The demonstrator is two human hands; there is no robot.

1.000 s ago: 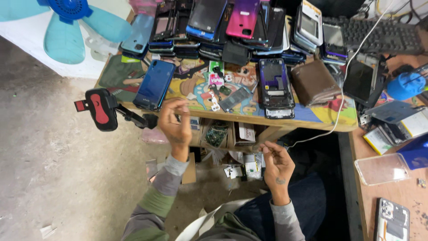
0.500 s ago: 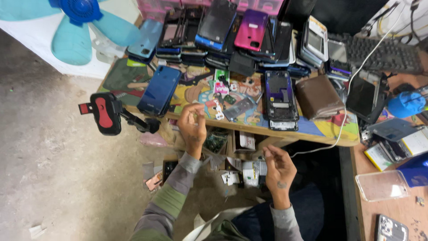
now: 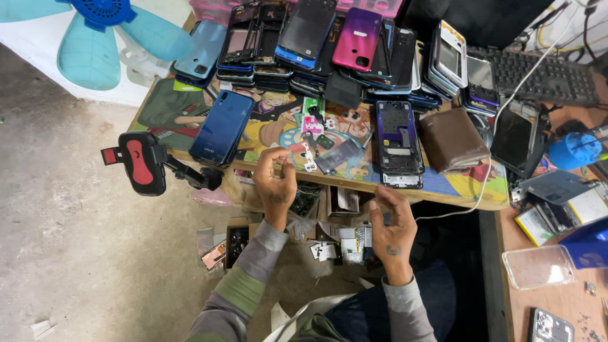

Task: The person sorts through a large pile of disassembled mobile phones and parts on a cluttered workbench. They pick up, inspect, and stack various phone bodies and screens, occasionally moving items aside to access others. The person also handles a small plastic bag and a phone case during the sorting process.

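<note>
Your left hand (image 3: 275, 183) hovered, fingers curled and empty, at the table's near edge beside a glossy blue phone (image 3: 221, 126); your right hand (image 3: 391, 225) hung open, empty.

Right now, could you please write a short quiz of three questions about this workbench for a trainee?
1. True or false: the left hand holds the blue phone.
2. What lies right of the open phone frame? A) brown wallet B) red mug C) scissors
3. The right hand hovers below the edge of the ____.

Key: 1 false; 2 A, the brown wallet; 3 table.
</note>
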